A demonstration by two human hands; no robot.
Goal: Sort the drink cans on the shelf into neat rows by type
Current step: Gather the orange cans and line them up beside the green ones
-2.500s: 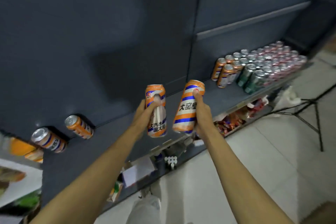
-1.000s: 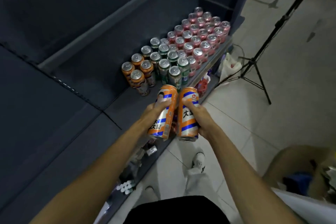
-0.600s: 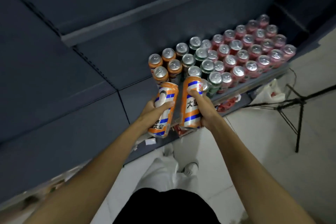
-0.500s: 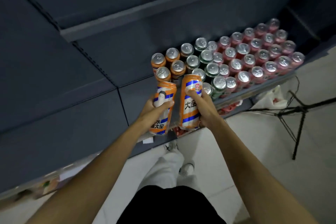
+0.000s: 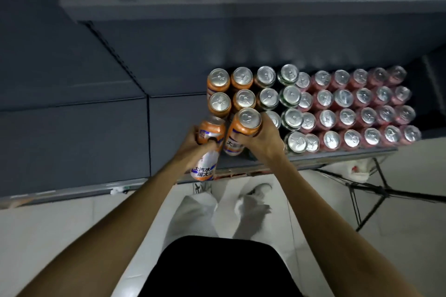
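- Cans first: each hand has its grip wrapped round one tall orange can, and both have come in low over the shelf [image 5: 183, 113] since half a second ago, when they hung out in front of its edge.
- Left hand [image 5: 193, 143] has its fingers curled about the left orange can [image 5: 209, 142]; that can tilts, top leaning toward the stock, bottom hanging out past the shelf's front lip.
- Right hand [image 5: 261, 138] clasps the right orange can [image 5: 243, 128] near its top; it stands close to upright now, in line with the second orange column, just in front of the orange cans [image 5: 231, 90] already standing two by two.
- The two held cans sit just beside each other, nearly touching at the shoulder.
- View has swung: the rows now look almost straight down on, lids facing up, where before they ran off at a slant.
- Room to move: bare shelf opens wide to the left of the orange block, and a strip in front of it.
- To the right it is tight: green cans [image 5: 290, 96] press against the right hand's knuckles, and pink cans [image 5: 357, 108] fill the shelf to its right end.
- Front lip runs just below both hands; beyond it, pale floor and a black tripod [image 5: 376, 190].
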